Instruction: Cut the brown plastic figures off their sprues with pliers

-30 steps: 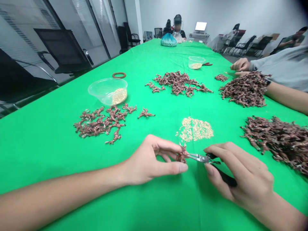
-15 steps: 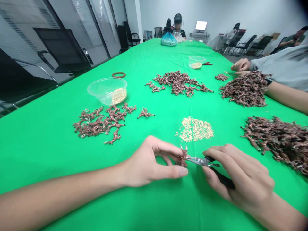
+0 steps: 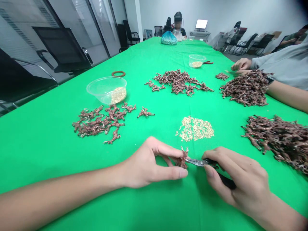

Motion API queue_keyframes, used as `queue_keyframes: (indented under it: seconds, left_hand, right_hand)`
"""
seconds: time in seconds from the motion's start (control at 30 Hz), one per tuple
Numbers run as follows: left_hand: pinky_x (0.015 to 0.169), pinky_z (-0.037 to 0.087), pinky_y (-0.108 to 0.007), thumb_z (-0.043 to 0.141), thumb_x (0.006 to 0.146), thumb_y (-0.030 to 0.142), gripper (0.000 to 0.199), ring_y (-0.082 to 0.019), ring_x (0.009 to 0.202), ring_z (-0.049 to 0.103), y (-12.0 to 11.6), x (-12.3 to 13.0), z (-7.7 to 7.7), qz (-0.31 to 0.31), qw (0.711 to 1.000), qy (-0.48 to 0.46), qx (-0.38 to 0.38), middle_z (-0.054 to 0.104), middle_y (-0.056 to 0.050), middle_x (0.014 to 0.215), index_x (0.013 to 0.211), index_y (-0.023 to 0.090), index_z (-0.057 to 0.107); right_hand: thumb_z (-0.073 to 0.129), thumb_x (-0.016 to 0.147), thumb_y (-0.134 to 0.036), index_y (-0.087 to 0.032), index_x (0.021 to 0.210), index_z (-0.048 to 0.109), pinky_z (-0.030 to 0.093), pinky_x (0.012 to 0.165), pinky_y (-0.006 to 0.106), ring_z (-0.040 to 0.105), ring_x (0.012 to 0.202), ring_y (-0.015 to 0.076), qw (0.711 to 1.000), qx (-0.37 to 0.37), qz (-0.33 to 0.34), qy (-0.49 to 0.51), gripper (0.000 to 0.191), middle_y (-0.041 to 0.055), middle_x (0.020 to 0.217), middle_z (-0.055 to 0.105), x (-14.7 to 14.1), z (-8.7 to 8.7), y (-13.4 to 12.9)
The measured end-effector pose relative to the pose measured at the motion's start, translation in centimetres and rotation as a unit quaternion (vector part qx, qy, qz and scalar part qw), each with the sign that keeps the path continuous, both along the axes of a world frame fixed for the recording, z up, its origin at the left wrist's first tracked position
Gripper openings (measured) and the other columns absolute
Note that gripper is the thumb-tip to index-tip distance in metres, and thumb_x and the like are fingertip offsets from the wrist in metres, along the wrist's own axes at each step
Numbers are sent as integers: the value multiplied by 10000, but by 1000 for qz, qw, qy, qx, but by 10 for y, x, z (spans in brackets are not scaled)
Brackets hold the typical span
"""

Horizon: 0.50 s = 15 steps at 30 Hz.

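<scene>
— Pinched tight in the left hand (image 3: pixel 150 163), thumb and fingers pressed together: a branched copper-brown casting (image 3: pixel 182 159), held just above the green table cloth (image 3: pixel 48 163). What's at it?

— The right hand (image 3: pixel 237 179), fingers curled around black-handled pliers (image 3: pixel 198 162), with the steel tip resting against the casting. Whether the jaws are biting it, the view can't tell.

— And the containers?

— A clear plastic bowl (image 3: pixel 106 90), left of the hands, holds a low heap of pale gold grains (image 3: pixel 118 95). Farther up the table, a smaller clear bowl (image 3: pixel 196 60) holds a thin layer of similar grains, with red-handled pliers (image 3: pixel 207 62) just beside it.

— Anything loose on the cloth?

— A flat patch of pale gold bits (image 3: pixel 194 128) lies just beyond the hands. Heaps of brown castings (image 3: pixel 276 141) lie to its right, and a smaller spread of castings (image 3: pixel 101 121) sits just below the first bowl.

— Anyone else?

— A co-worker's hand (image 3: pixel 242 64) works at the right edge of the table, and a seated person (image 3: pixel 178 24) is at the far end, behind a blue-filled bag (image 3: pixel 168 38).
</scene>
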<state>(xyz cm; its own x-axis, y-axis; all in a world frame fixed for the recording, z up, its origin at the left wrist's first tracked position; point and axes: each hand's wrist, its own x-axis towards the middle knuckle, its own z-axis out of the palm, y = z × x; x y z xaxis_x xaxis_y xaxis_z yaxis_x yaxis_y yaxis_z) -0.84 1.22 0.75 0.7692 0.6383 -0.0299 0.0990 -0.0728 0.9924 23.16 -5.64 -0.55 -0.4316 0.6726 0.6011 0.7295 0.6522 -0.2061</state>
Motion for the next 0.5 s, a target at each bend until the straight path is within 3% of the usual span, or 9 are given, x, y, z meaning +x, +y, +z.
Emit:
queue_keyframes:
  seconds: [0.17,0.5]
  left_hand:
    - [731,571,-290,766,815,281,315,-209,813,694,-1,1,1,2,1000,-2,-5,781,-119,944,1058,81,773]
    - [770,595,-300,792,786,262,332,-236,908,716,1,1,-1,23,999,-21,-22,780,-117,1032,1082,113,770]
  right_hand:
    - [579,908,-143,-126,1007,575,465,546,265,615,662,150,999,-22,5,23,101,81,810,646,-2,1,0]
    - [585,876,-102,-133,1084,566,513,630,285,616,709,160,999,-3,5,45,211,70,856,647,-2,5,2]
